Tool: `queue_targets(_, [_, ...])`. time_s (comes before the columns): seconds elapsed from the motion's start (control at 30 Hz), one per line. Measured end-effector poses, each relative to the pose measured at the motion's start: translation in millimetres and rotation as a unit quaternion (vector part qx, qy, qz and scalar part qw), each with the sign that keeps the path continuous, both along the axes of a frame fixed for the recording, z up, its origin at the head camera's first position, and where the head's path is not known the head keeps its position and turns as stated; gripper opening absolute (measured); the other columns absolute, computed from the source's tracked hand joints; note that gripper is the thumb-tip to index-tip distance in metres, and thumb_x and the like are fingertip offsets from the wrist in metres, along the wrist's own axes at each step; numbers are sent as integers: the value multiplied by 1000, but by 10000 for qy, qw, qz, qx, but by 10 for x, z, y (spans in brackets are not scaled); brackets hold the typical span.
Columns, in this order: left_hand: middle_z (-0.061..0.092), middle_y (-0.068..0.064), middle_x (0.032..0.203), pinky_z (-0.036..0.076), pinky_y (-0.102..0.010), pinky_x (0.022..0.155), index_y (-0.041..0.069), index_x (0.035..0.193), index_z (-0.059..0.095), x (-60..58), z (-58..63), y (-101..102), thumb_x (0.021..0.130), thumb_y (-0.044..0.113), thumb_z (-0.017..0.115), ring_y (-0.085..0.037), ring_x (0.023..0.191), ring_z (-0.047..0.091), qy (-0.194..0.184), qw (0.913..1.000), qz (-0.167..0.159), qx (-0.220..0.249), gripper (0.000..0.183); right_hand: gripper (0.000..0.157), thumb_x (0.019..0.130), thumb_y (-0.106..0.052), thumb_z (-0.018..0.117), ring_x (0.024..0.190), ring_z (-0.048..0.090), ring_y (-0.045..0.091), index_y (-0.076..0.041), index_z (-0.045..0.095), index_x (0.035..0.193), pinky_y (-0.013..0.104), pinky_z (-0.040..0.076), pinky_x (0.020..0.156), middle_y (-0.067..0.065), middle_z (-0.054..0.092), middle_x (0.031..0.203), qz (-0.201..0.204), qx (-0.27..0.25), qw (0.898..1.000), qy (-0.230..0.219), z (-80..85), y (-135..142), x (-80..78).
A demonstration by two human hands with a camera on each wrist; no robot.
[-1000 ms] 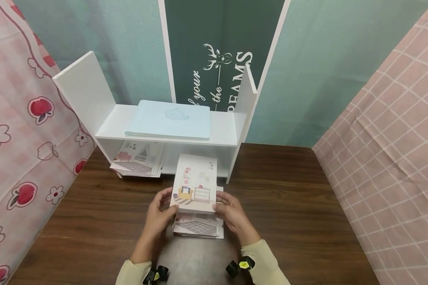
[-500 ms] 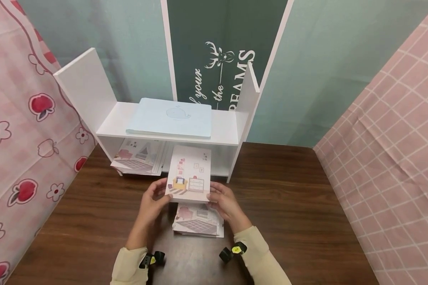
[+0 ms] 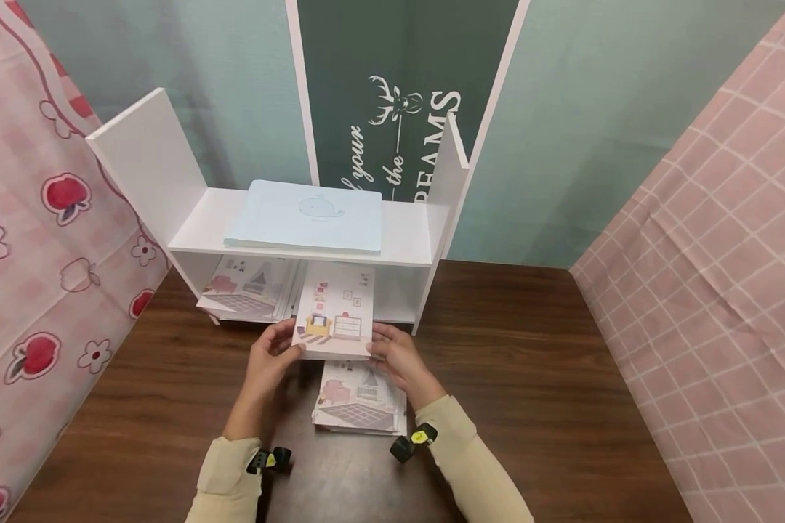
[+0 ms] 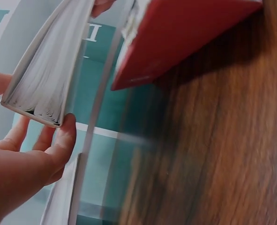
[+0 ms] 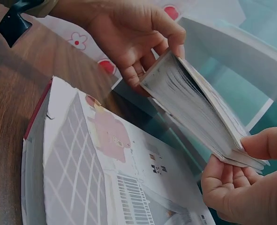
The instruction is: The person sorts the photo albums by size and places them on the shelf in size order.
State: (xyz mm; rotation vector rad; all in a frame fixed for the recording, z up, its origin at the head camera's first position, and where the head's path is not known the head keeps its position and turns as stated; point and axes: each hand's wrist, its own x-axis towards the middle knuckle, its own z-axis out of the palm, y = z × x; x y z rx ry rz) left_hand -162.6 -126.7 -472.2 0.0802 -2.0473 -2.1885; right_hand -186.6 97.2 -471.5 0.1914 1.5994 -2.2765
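Note:
A thick book [image 3: 335,309] with a yellow armchair and a white dresser on its cover is held up between both hands. My left hand [image 3: 267,367] grips its near left corner, thumb on the cover. The near right corner is pinched by my right hand [image 3: 402,361], with the fingers underneath in the right wrist view. Its far end overlaps the lower compartment of the white shelf [image 3: 402,250]. Below and nearer me, another book [image 5: 129,159] with a pink armchair cover lies on the table; its red underside [image 4: 175,42] shows in the left wrist view.
Books [image 3: 248,287] with a similar pink cover lie at the left of the lower compartment, sticking out past its front. On the upper board rests a pale blue whale book [image 3: 304,218]. Tall side panels [image 3: 147,171] flank the shelf on the brown table [image 3: 530,378].
Both hands have carried the armchair-and-dresser book forward and a little left, towards the lower compartment. More of the book lying beneath now shows.

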Motion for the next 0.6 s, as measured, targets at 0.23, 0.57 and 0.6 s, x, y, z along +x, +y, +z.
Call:
queue_targets(0.23, [59, -8, 105, 48, -19, 74, -12, 117, 54, -64, -71, -74, 78, -15, 61, -13, 89, 58, -110, 9989, 332, 314, 40, 50, 80, 15, 50, 85, 58, 20, 12, 42, 129, 29, 49, 67, 25, 51, 124, -148, -142, 9997, -159, -2, -119, -74])
queue_targets(0.57, [62, 1, 92, 47, -18, 68, -14, 109, 57, -190, -71, -88, 78, -15, 63, -13, 84, 56, 127, 9929, 908, 760, 32, 49, 81, 15, 48, 84, 57, 21, 13, 41, 130, 27, 47, 64, 27, 51, 123, -373, -380, 9983, -216, 12, -262, -221])
queue_targets(0.6, [62, 1, 92, 47, -17, 68, -13, 109, 58, -201, -70, -88, 78, -14, 63, -13, 84, 55, 102, 9924, 952, 770, 32, 49, 81, 15, 48, 83, 56, 21, 13, 41, 130, 27, 46, 63, 27, 51, 123, -386, -387, 9982, -229, 11, -269, -236])
